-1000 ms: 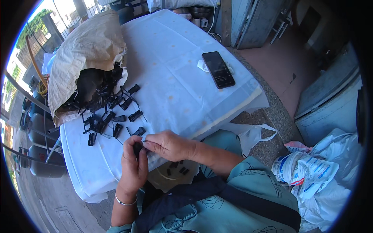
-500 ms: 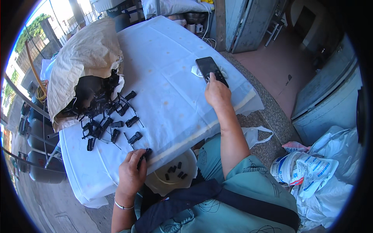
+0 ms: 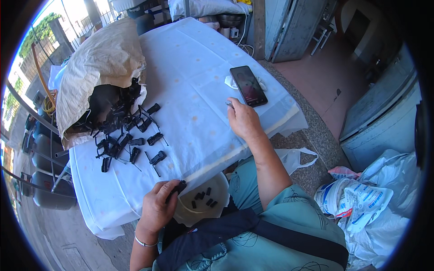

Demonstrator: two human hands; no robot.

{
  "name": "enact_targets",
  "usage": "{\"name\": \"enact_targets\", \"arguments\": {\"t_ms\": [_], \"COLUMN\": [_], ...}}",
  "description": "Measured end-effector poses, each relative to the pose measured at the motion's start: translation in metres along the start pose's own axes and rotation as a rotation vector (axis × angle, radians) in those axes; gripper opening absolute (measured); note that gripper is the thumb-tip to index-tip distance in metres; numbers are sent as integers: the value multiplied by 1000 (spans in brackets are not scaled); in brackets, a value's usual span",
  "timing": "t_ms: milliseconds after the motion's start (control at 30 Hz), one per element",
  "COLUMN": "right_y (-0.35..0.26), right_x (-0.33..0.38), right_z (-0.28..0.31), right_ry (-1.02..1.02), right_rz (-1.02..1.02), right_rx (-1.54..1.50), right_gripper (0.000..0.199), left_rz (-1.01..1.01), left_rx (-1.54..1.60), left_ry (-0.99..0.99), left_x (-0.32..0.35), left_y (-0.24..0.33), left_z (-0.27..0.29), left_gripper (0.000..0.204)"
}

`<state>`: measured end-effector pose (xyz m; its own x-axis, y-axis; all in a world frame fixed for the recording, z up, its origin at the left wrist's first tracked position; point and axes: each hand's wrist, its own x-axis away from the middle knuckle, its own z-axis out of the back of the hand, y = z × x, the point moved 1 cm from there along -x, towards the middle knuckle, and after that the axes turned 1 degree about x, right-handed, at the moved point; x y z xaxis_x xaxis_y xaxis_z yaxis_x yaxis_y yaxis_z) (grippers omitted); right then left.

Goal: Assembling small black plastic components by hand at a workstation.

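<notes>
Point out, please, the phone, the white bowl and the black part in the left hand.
phone (image 3: 248, 85), head view, middle of its screen.
white bowl (image 3: 221, 183), head view, its far rim.
black part (image 3: 179, 186), head view, end showing beyond the fingers.

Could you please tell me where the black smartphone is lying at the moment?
In the head view, the flat black smartphone lies on the white tablecloth near the table's right edge, just beyond the right hand and partly over a small white object.

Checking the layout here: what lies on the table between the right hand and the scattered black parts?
In the head view, only bare white tablecloth lies between the right hand and the black parts.
</notes>
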<state>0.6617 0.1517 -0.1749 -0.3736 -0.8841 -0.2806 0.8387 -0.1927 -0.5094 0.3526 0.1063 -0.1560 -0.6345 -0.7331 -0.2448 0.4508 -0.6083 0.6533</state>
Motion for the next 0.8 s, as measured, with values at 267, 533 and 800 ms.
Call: {"name": "enact_targets", "arguments": {"t_ms": [267, 533, 800], "right_y": [1, 17, 16], "right_x": [3, 0, 2], "right_z": [4, 30, 31], "right_ry": [-21, 101, 65], "right_rz": [-36, -335, -358], "right_rx": [-4, 226, 288], "right_gripper": [30, 41, 42], "left_rz": [-77, -42, 2], "left_rx": [-21, 58, -329], "left_ry": [-101, 30, 219], "left_x": [3, 4, -44], "left_y": [4, -9, -22], "left_z": [7, 8, 20], "left_gripper": [37, 35, 33]}}
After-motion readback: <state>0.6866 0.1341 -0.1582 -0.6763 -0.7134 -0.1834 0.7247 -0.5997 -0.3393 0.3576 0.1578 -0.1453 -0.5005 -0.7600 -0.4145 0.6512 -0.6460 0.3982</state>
